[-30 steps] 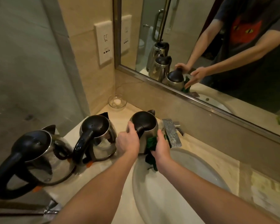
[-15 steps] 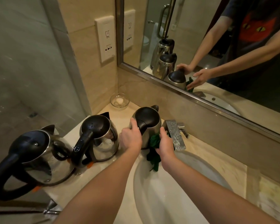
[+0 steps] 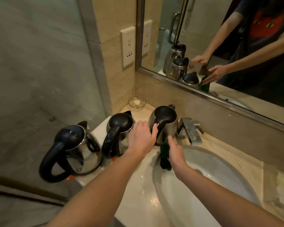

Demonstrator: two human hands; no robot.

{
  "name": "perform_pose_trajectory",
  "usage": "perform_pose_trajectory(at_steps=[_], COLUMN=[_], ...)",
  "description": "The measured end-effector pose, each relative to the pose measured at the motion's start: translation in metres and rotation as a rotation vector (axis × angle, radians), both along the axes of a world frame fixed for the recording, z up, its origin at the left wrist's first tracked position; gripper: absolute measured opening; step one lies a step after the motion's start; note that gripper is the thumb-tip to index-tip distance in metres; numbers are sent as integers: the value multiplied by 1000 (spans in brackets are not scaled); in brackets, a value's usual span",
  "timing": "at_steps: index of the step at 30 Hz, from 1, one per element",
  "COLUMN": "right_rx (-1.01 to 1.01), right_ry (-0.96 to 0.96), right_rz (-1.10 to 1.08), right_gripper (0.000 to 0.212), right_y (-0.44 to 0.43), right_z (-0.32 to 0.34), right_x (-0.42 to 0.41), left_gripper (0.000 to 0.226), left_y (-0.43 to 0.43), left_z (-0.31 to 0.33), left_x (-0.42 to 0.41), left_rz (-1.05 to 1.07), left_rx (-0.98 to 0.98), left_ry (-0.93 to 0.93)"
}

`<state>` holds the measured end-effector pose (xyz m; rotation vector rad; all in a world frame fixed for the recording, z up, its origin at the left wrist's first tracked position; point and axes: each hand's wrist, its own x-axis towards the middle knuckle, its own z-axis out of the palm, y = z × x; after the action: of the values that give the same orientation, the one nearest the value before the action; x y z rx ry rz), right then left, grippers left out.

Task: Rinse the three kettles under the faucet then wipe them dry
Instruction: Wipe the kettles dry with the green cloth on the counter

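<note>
**Slip risk at the sink [image 3: 219, 185]**

The left kettle [image 3: 75, 149] and middle kettle [image 3: 120, 128] stand aside. The left hand [image 3: 141, 136] curls round the handle of the right kettle [image 3: 165, 118]. The right hand [image 3: 176, 152] presses a green cloth [image 3: 164, 155] to it with straight fingers. A hard push could topple it.

right kettle [image 3: 166, 114]: shiny steel, black lid, upright on the beige counter [image 3: 141, 199] just beside the chrome faucet [image 3: 190, 130]
left hand [image 3: 142, 136]: gripping its black handle
right hand [image 3: 176, 152]: straight fingers pressing a dark green cloth [image 3: 165, 157] on its side
middle kettle [image 3: 120, 126], left kettle [image 3: 75, 149]: same kind, parked alongside
</note>
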<state>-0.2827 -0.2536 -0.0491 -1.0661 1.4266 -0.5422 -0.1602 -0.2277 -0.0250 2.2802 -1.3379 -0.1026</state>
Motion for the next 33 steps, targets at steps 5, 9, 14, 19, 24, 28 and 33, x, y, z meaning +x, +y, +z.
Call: perform_pose_trajectory(at_steps=[5,9,14,19,24,28,33], right_rx=[-35,-43,-38,7,157,221,240], right_ry=[10,63,88,76,-94,-196,-285], right_rz=[62,97,89,28,-129,-185,-246], right_gripper=[49,57,57,57,63,62,61], right_y=[29,42,50,55,55,55,55], right_z=[17,21,19,15,20,31,37], right_x=[17,33,48,61,61,54,50], left_gripper=[44,41,38,55,78,74,71], left_y=[42,73,91,75,59,59,67], left_z=[3,-4,-15,-32,-45,-46,-46], left_x=[46,79,94,94,104,104,98], left_rz=[-17,81,89,341,479,437,403], left_rx=[123,196,143,0,24,-8,2], left_ry=[-417,-418,-92,454,839,906,983])
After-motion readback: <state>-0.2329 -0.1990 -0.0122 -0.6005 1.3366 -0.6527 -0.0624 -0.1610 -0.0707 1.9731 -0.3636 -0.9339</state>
